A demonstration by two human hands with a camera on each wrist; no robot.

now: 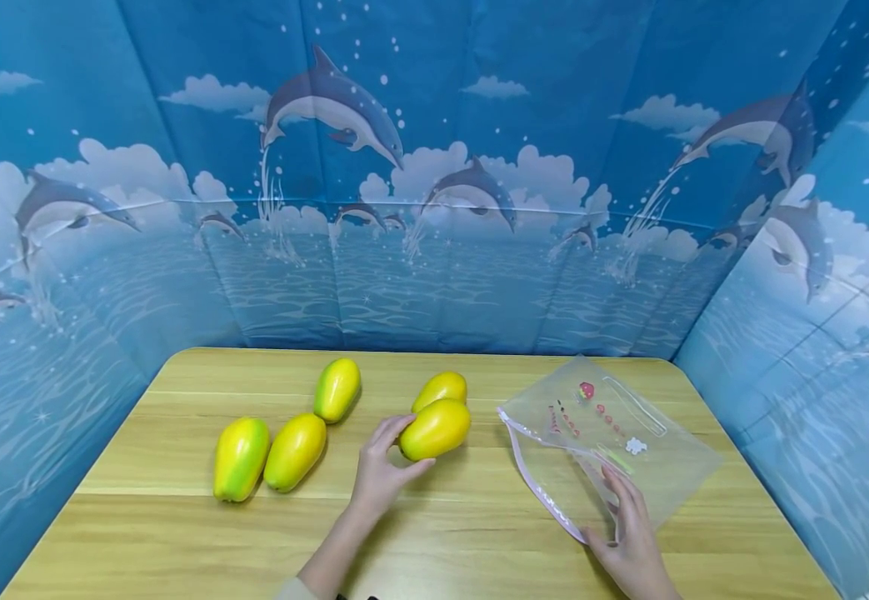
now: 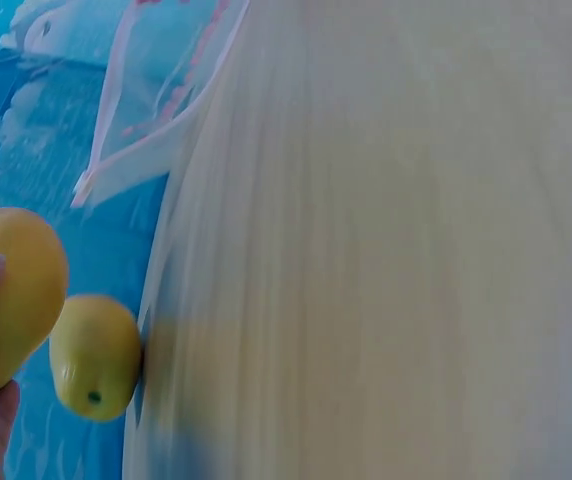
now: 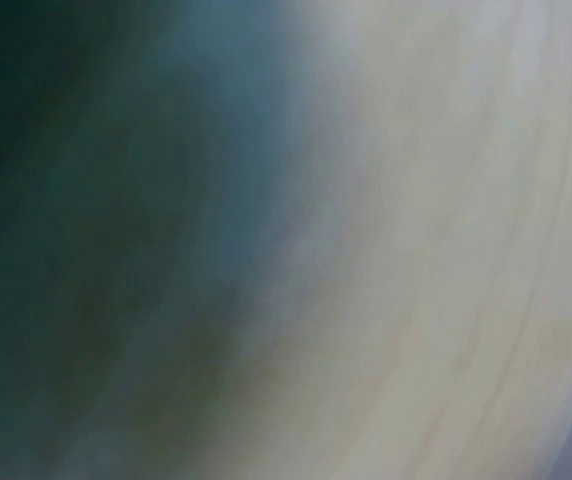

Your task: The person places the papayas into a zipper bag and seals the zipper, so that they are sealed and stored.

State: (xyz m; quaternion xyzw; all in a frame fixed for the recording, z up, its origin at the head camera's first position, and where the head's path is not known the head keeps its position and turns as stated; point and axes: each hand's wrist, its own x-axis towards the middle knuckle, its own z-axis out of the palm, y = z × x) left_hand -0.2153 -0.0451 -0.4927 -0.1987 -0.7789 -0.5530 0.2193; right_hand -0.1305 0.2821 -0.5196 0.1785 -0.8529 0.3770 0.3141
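My left hand (image 1: 383, 475) grips a yellow mango (image 1: 436, 428) between thumb and fingers, just in front of another mango (image 1: 441, 388). In the left wrist view, the gripped mango (image 2: 16, 295) is at the left edge, beside the other one (image 2: 96, 358). My right hand (image 1: 632, 542) holds the near edge of a clear zip bag (image 1: 674, 458), which has a pink rim and small printed pictures. The bag's mouth gapes toward the left. The right wrist view is too blurred to show the hand or bag.
Three more yellow-green mangoes stand to the left: one at the back (image 1: 337, 390), one in the middle (image 1: 295, 452) and one at the far left (image 1: 242, 459). The wooden table (image 1: 179, 550) ends at a blue dolphin-print curtain (image 1: 434, 283) behind and at both sides.
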